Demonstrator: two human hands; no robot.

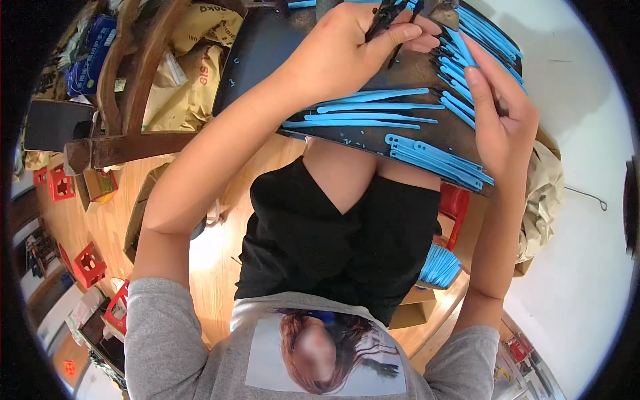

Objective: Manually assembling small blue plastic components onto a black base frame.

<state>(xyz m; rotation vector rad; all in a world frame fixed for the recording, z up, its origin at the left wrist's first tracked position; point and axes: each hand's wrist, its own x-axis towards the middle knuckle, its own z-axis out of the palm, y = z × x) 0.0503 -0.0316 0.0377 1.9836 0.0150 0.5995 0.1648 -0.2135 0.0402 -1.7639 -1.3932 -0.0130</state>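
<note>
My left hand (347,50) is closed round a bunch of small dark black pieces (383,17) at the top of the view; their exact kind I cannot make out. Between the thumb and fingers of my right hand (503,110) is a slim blue plastic strip (461,48), whose far end meets a worn metal tool part (445,13) beside my left fingertips. Below the left hand, several long blue strips (373,107) lie roughly side by side on the dark worktop (267,53). A stack of blue strips with holed ends (437,160) rests along its near edge.
More blue strips with black ends (490,33) fan out at the worktop's right. A wooden chair frame (120,143) and a yellow sack (200,87) stand left. Lower right, a box holds blue strips (440,267). Red crates (89,265) stand on the floor; a white wall (587,133) is right.
</note>
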